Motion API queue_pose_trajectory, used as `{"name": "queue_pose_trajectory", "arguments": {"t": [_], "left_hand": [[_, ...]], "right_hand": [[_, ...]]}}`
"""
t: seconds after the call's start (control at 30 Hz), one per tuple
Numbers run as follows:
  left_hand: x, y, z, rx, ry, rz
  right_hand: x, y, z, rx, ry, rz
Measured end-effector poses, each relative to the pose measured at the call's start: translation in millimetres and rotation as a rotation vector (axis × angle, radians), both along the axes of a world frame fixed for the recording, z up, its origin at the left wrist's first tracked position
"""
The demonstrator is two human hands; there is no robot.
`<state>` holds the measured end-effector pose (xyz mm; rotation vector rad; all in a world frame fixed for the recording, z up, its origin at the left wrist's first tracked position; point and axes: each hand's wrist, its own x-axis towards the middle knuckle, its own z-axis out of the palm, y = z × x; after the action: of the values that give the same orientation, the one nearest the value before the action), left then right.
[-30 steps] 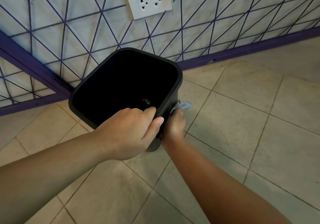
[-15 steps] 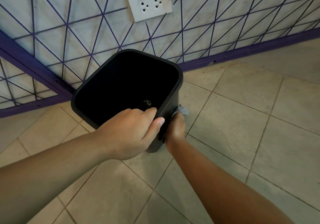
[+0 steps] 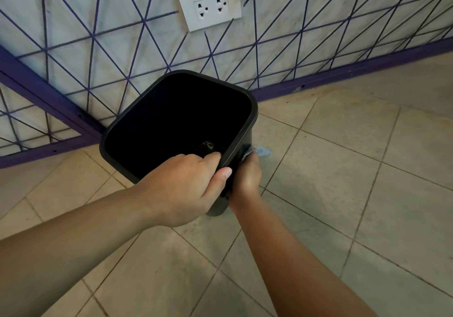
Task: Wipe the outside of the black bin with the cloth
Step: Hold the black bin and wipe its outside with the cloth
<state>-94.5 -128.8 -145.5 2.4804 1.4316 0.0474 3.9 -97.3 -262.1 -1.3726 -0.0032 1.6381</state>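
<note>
Above the tiled floor (image 3: 343, 194), close to the wall (image 3: 98, 34): black bin (image 3: 176, 120), tipped, gripped at the near rim by the left hand (image 3: 181, 189), fingers curled inside, thumb outside; judged light, stiff, smooth plastic, best steadied at the rim; cloth (image 3: 259, 151), soft and limp, pressed to the right outer side by the right hand (image 3: 246, 177), finger state not discernible; socket (image 3: 210, 4) well above; nothing blocking.

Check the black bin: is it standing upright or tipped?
Tipped: the black bin shows its mouth to the camera, left hand gripping its rim.
</note>
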Motion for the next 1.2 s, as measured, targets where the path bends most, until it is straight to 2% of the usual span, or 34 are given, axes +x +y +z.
{"name": "queue_pose_trajectory", "arguments": {"t": [0.1,0.27,0.43,0.6,0.77,0.93,1.07,1.2], "left_hand": [[0.0,-1.1,-0.4,0.005,-0.007,0.002],[-1.6,-0.2,-0.7,-0.027,-0.047,0.001],[-1.6,-2.3,-0.8,-0.007,-0.073,0.015],[-1.7,0.5,0.6,-0.039,-0.091,-0.012],[-1.8,-1.0,1.7,-0.012,-0.079,-0.008],[-0.3,-1.6,1.4,0.011,-0.029,-0.006],[1.8,-2.0,3.3,0.019,0.002,-0.004],[2.6,-0.7,4.2,-0.014,-0.012,-0.002]], "right_hand": [[0.9,2.1,0.8,-0.029,0.02,-0.002],[-10.0,-6.9,9.2,0.074,-0.016,0.001],[4.6,6.2,0.4,-0.032,0.01,0.002],[-6.7,-9.9,12.9,0.077,-0.044,-0.004],[5.8,6.2,-9.2,-0.057,0.028,-0.041],[-2.5,-1.3,-7.8,0.039,0.044,-0.001],[3.0,4.4,-8.7,-0.049,0.031,-0.016],[-10.1,-7.1,2.8,0.062,-0.055,0.031]]}}
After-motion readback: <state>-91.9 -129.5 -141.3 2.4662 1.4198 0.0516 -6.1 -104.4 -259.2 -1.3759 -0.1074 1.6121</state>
